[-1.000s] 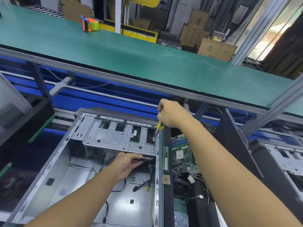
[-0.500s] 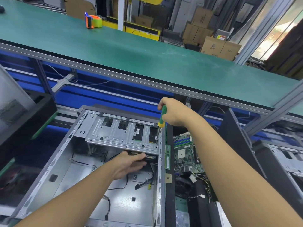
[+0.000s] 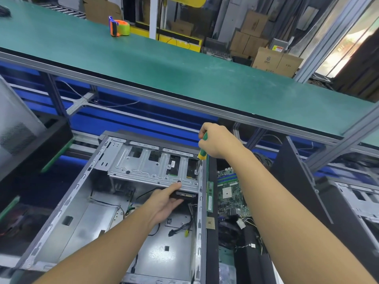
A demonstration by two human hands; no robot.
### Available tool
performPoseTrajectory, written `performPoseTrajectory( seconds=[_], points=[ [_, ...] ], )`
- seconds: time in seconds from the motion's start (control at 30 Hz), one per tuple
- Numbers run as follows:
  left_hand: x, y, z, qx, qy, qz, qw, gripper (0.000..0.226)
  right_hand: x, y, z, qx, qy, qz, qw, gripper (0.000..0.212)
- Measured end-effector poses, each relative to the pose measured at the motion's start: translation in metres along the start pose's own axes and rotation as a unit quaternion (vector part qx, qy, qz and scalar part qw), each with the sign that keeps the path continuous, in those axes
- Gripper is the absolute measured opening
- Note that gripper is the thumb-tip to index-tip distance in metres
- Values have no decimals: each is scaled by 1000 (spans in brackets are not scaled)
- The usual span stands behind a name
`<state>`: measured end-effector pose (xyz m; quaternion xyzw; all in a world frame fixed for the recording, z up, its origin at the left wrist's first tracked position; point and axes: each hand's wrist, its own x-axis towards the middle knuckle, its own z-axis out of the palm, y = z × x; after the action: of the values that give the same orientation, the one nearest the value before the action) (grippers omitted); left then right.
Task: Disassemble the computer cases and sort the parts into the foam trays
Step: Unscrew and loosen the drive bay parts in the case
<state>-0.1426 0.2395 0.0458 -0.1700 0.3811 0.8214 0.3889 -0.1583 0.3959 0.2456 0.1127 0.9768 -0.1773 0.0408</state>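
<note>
Right hand (image 3: 220,141), clenched around the green-and-yellow-handled screwdriver (image 3: 202,147), holds the tool nearly upright, its tip on the right end of the perforated grey steel drive cage (image 3: 143,168). Left hand (image 3: 164,202), palm up with fingers extended, reaches beneath the cage's near edge and supports the dark flat drive (image 3: 185,196) from below, thumb along the cage lip. The cage sits at the far end of the open grey steel computer case (image 3: 51,214). A green motherboard (image 3: 229,193) lies just beside the case, to its right.
</note>
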Motion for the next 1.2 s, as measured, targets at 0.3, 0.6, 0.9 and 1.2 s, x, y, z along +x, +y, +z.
performPoseTrajectory(
  seconds=[0.3, 0.6, 0.9, 1.2],
  points=[
    [9, -2, 2, 78, 57, 17, 995, 32, -3, 6, -6, 5, -24, -22, 999, 18],
    [3, 5, -1, 84, 17, -23, 996, 42, -5, 15, -14, 23, -10, -24, 999, 16],
    [-35, 42, -3, 626, 66, -72, 774, 85, -14, 20, -35, 68, 18, -23, 997, 13],
    [-42, 61, 52, 613, -19, 254, 748, 59, -29, 15, -46, 156, 25, -29, 987, 8]
  ],
)
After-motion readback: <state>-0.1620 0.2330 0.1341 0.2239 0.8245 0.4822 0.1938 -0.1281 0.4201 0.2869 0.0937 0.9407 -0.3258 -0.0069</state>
